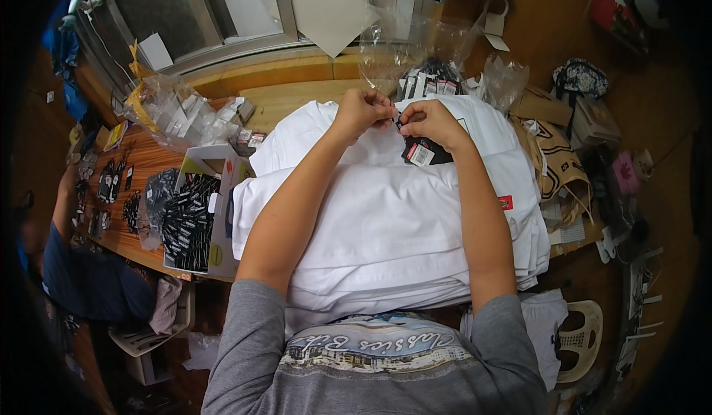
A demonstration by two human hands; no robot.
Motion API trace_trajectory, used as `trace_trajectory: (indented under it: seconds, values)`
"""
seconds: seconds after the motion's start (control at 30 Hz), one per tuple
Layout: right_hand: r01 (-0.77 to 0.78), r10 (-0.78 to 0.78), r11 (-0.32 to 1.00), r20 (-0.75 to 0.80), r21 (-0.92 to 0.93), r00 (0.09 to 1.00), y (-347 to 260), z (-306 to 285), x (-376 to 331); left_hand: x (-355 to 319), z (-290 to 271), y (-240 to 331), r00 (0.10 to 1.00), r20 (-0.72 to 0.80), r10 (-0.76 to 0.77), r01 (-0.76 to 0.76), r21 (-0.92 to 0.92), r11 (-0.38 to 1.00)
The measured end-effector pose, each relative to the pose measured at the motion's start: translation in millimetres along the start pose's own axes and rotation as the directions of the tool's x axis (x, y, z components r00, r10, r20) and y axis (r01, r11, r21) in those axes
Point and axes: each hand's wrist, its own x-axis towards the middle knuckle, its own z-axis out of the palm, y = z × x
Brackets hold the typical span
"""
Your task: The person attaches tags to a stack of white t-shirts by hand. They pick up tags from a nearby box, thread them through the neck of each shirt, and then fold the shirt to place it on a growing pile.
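Above a tall pile of folded white shirts (386,215), my left hand (363,113) and my right hand (432,123) work close together. Both hands are closed in a fingertip pinch around a thin black cord (398,123), whose ends are hidden by the fingers. Just below my right hand lie black hang tags (421,153), one bearing a white barcode label. They rest on the white cloth at the far side of the pile. A small red label (506,203) shows on a shirt at the right.
At left, a box (219,215) holds many black tags beside plastic bags (178,111). More tags (434,81) sit in clear plastic behind the pile. A brown paper bag (560,163) stands right, a plastic chair (582,341) below. A co-worker's arm (65,196) reaches over the table's left end.
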Motion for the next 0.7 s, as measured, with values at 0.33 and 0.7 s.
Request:
trace_trajectory:
  seconds: [0.33, 0.7]
  values:
    - [-0.008, 0.007, 1.000, 0.004, 0.012, 1.000, 1, 1, 1, 1, 10, -3, 0.988, -0.119, 0.095, -0.099, -0.030, 0.995]
    - [-0.041, 0.049, 0.990, -0.057, 0.137, 0.997, 11, 8, 6, -4, 15, -1, 0.992, -0.123, -0.010, 0.015, 0.032, 0.999]
